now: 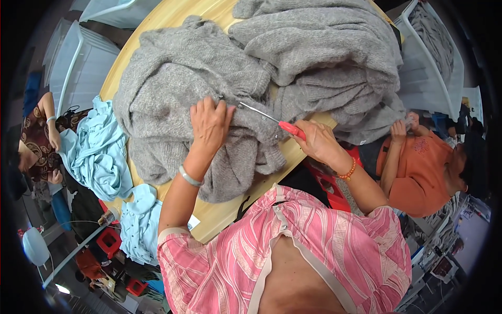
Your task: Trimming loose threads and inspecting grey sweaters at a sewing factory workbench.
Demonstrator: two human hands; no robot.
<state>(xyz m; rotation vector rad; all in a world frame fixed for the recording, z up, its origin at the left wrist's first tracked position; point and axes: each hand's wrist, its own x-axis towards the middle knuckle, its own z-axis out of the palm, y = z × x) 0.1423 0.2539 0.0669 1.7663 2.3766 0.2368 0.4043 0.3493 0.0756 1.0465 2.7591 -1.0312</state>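
A grey knit garment [172,78] lies heaped on the round wooden table before me. Small shiny buttons [241,105] run along a band of it. My left hand [209,123] is on the knit beside the buttons, fingers bent and gathered on the fabric. In my right hand [321,141] is a red-handled tool [292,130] with a long thin metal shaft. Its tip points left, close to a button and to my left thumb; whether it touches the button I cannot tell. More grey knitwear [319,47] is piled at the far right of the table.
Light blue garments [97,152] hang over the table's left edge. White bins [86,68] stand at the far left, another bin [434,57] with grey knitwear at the far right. A person in orange [423,172] handles grey knit at right; another person [39,136] is at left by the blue cloth.
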